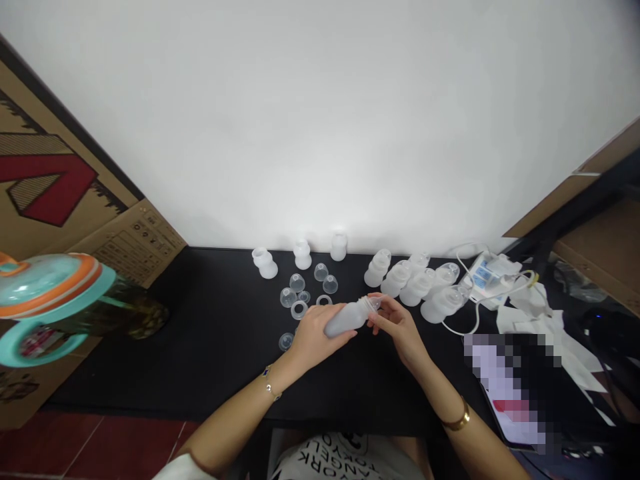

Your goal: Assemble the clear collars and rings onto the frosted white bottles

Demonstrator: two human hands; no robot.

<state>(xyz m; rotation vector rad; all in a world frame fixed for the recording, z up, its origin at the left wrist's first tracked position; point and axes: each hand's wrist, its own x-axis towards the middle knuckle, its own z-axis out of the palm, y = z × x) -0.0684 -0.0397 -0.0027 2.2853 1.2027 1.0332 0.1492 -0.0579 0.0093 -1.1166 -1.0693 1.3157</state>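
White bottle (345, 319), translucent, tilted, neck toward right hand (395, 322).

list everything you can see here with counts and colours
held bottle: 1, frosted white, front centre
open bottles: 3, white, far side
domed bottles: about 6, white, right
domes: several, clear, centre
rings: at least 2, whitish, among domes
jug: 1, teal-orange lid, left
cardboard: several pieces, brown, both sides
papers: several, white, right
table: 1, black, beneath
left hand: 1, bare, on bottle
right hand: 1, bare, bottle's top
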